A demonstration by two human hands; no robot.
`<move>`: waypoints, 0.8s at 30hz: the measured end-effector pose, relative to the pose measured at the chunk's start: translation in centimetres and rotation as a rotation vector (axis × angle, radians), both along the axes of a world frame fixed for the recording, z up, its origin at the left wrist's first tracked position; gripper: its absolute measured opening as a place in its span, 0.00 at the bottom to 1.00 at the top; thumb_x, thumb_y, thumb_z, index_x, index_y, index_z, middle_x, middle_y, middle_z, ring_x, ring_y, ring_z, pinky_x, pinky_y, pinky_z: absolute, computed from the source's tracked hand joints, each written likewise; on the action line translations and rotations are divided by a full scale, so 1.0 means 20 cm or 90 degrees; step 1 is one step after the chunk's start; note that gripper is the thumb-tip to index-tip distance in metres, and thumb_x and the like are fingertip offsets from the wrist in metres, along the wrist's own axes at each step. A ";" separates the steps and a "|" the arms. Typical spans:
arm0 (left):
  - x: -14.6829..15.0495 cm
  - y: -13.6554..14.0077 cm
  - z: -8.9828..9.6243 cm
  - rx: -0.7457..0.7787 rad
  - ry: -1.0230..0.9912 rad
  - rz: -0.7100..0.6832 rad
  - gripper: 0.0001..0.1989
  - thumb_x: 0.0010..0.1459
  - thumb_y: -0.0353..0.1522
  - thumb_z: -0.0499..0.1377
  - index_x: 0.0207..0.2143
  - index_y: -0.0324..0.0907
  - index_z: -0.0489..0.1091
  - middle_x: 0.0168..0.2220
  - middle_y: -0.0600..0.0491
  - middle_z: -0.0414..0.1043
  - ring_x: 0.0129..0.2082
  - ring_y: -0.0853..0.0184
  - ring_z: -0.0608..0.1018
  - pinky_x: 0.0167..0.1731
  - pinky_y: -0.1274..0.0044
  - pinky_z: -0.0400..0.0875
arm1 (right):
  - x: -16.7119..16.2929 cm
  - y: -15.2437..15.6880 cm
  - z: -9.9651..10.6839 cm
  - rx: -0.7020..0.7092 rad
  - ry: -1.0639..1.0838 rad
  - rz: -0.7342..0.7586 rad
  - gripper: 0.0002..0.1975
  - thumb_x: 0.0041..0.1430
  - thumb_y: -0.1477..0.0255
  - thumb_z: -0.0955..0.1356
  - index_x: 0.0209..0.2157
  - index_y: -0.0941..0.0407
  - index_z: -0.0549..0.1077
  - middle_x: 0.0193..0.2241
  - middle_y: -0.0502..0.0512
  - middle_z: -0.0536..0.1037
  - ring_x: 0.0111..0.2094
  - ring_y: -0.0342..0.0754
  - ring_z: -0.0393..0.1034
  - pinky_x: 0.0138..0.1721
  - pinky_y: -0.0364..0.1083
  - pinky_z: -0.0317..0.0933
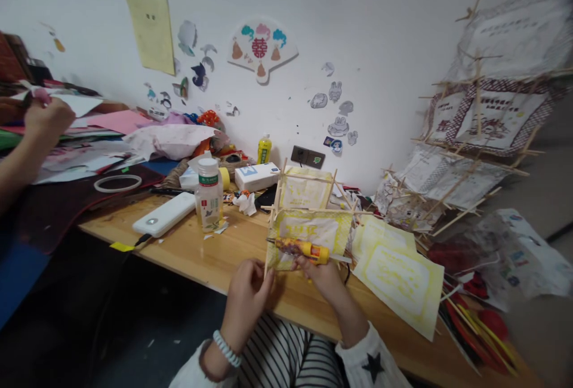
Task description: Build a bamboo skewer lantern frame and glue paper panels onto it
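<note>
A small frame of thin wooden sticks with yellow-printed paper panels (313, 225) stands on the table before me. My left hand (247, 289) pinches the lower left stick of this frame. In my right hand (323, 276) is a yellow hot glue gun (308, 251), held across the front of the lower panel. Its dark nozzle points left, close to the upright stick; whether it touches cannot be made out. A white glue stick pokes from its back end. Yellow-printed paper sheets (403, 283) lie to the right of the frame.
A clear bottle (209, 200) and a white power bank (165, 215) stand left on the wooden table. A taller stick-and-paper frame (478, 113) rises at right, above plastic bags (514, 256). Another person's hand (47, 119) holds something over papers at far left.
</note>
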State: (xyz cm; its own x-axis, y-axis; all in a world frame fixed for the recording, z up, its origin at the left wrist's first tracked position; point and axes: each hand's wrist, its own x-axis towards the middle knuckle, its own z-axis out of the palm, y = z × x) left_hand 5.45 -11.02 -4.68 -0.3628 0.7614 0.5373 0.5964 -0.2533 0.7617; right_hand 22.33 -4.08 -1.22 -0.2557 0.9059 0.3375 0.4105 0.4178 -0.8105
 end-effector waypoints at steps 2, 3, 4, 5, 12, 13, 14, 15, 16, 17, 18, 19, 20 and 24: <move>0.00 0.00 0.00 0.010 0.023 0.004 0.14 0.58 0.38 0.53 0.22 0.44 0.56 0.25 0.55 0.65 0.25 0.69 0.68 0.26 0.76 0.64 | 0.00 0.00 -0.02 -0.042 -0.012 0.030 0.20 0.52 0.52 0.66 0.27 0.53 0.78 0.22 0.53 0.77 0.23 0.47 0.69 0.22 0.42 0.58; 0.00 0.00 0.00 0.016 0.036 0.005 0.14 0.58 0.38 0.53 0.22 0.44 0.56 0.24 0.55 0.64 0.24 0.69 0.67 0.26 0.77 0.63 | 0.00 0.01 -0.03 -0.057 -0.013 0.038 0.20 0.52 0.52 0.66 0.27 0.54 0.78 0.22 0.53 0.77 0.22 0.46 0.68 0.22 0.41 0.58; 0.00 -0.01 -0.01 0.022 0.049 0.003 0.14 0.58 0.37 0.53 0.22 0.44 0.56 0.23 0.56 0.63 0.24 0.70 0.66 0.25 0.77 0.63 | 0.00 0.01 -0.05 -0.066 -0.013 0.041 0.21 0.52 0.51 0.65 0.27 0.54 0.78 0.22 0.53 0.77 0.21 0.45 0.67 0.21 0.41 0.57; 0.00 -0.01 -0.01 0.026 0.064 0.000 0.15 0.59 0.36 0.53 0.21 0.44 0.55 0.22 0.56 0.62 0.23 0.70 0.66 0.25 0.77 0.62 | 0.00 0.01 -0.06 -0.071 -0.012 0.044 0.21 0.52 0.51 0.65 0.27 0.54 0.78 0.22 0.53 0.77 0.21 0.45 0.67 0.21 0.41 0.57; 0.02 -0.04 -0.05 0.069 0.137 -0.018 0.16 0.59 0.32 0.52 0.18 0.42 0.59 0.22 0.54 0.63 0.25 0.70 0.68 0.27 0.77 0.63 | -0.03 0.00 -0.09 -0.104 0.004 0.086 0.24 0.53 0.50 0.63 0.22 0.56 0.75 0.21 0.54 0.76 0.20 0.43 0.64 0.20 0.40 0.56; 0.02 -0.04 -0.05 0.074 0.136 -0.016 0.16 0.59 0.32 0.53 0.18 0.42 0.59 0.22 0.54 0.63 0.25 0.70 0.68 0.27 0.77 0.63 | -0.04 -0.01 -0.10 -0.110 0.008 0.091 0.25 0.53 0.49 0.63 0.22 0.56 0.75 0.20 0.53 0.75 0.20 0.43 0.64 0.20 0.40 0.56; 0.02 -0.04 -0.05 0.077 0.136 -0.015 0.16 0.59 0.32 0.53 0.18 0.42 0.59 0.22 0.54 0.63 0.25 0.70 0.68 0.27 0.77 0.63 | -0.04 -0.01 -0.10 -0.118 0.013 0.095 0.25 0.53 0.49 0.63 0.23 0.56 0.75 0.20 0.53 0.75 0.19 0.42 0.63 0.20 0.40 0.55; 0.02 -0.04 -0.05 0.080 0.136 -0.015 0.16 0.60 0.32 0.52 0.18 0.42 0.60 0.22 0.53 0.63 0.25 0.69 0.68 0.27 0.77 0.63 | -0.05 -0.01 -0.10 -0.126 0.018 0.099 0.26 0.53 0.48 0.63 0.24 0.57 0.75 0.20 0.53 0.75 0.18 0.41 0.62 0.19 0.40 0.55; 0.02 -0.04 -0.05 0.081 0.137 -0.015 0.16 0.60 0.31 0.52 0.18 0.42 0.60 0.22 0.53 0.63 0.25 0.69 0.68 0.27 0.77 0.63 | -0.05 -0.02 -0.10 -0.134 0.024 0.103 0.26 0.53 0.48 0.62 0.25 0.57 0.75 0.20 0.53 0.75 0.17 0.41 0.61 0.19 0.40 0.55; 0.02 -0.04 -0.05 0.082 0.139 -0.016 0.16 0.60 0.31 0.52 0.18 0.41 0.61 0.22 0.53 0.64 0.25 0.69 0.68 0.27 0.77 0.63 | -0.05 -0.02 -0.11 -0.142 0.030 0.107 0.27 0.53 0.47 0.61 0.26 0.58 0.75 0.20 0.53 0.75 0.17 0.40 0.60 0.18 0.40 0.54; 0.02 -0.04 -0.04 0.083 0.143 -0.016 0.16 0.60 0.31 0.52 0.18 0.41 0.61 0.22 0.53 0.64 0.25 0.69 0.68 0.27 0.77 0.63 | -0.06 -0.02 -0.11 -0.147 0.035 0.109 0.28 0.53 0.46 0.61 0.27 0.58 0.75 0.20 0.54 0.75 0.16 0.40 0.59 0.18 0.40 0.54; 0.02 -0.04 -0.04 0.085 0.146 -0.016 0.17 0.61 0.31 0.51 0.18 0.41 0.62 0.22 0.53 0.64 0.25 0.69 0.68 0.27 0.77 0.63 | -0.06 -0.03 -0.11 -0.150 0.040 0.111 0.29 0.53 0.46 0.60 0.26 0.58 0.75 0.21 0.54 0.75 0.16 0.40 0.59 0.18 0.40 0.54; 0.02 -0.04 -0.04 0.085 0.149 -0.017 0.17 0.61 0.31 0.51 0.19 0.41 0.63 0.22 0.53 0.64 0.25 0.69 0.69 0.28 0.77 0.64 | -0.06 -0.03 -0.11 -0.152 0.042 0.112 0.30 0.53 0.45 0.60 0.26 0.59 0.75 0.21 0.54 0.75 0.17 0.40 0.60 0.18 0.40 0.54; 0.02 -0.04 -0.03 0.083 0.150 -0.025 0.17 0.62 0.30 0.48 0.20 0.41 0.65 0.23 0.52 0.66 0.26 0.68 0.70 0.29 0.77 0.65 | -0.07 -0.04 -0.11 -0.145 0.044 0.105 0.29 0.50 0.45 0.62 0.22 0.58 0.75 0.21 0.55 0.75 0.20 0.42 0.64 0.20 0.40 0.56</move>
State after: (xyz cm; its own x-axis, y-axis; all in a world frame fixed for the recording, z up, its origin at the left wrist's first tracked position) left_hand 5.81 -11.92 -5.33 -0.1877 0.6914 0.6977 0.7416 -0.3660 0.5623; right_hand 20.93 -4.90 -3.42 -0.3898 0.9083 0.1519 0.2928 0.2786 -0.9147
